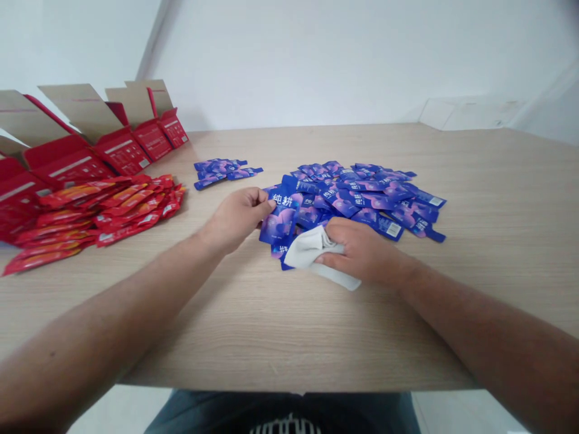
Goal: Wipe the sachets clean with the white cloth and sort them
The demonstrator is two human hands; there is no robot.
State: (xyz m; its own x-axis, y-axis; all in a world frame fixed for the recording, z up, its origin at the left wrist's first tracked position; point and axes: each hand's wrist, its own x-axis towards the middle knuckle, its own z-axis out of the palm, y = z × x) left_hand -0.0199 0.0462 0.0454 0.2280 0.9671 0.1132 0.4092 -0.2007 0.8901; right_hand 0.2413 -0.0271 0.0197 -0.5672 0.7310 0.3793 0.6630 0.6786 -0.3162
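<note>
My left hand [242, 218] pinches the left edge of a blue and purple pouch [281, 214], its printed front turned toward me. Bunched in my right hand [362, 250] is a white cloth [312, 250], just right of and below that pouch. Behind and beneath both hands spreads a loose pile of the same blue pouches [362, 193], several overlapping. A smaller group of blue pouches [221, 170] lies farther back, beyond my left hand. The fingertips of my right hand are partly hidden by the cloth.
On the left, red packets [117, 208] are heaped on the wooden table [289, 337]. Several red cartons [122, 150] with raised flaps stand in a row behind them. A white wall [307, 66] borders the table's far edge, with a white panel [470, 113] at the back right.
</note>
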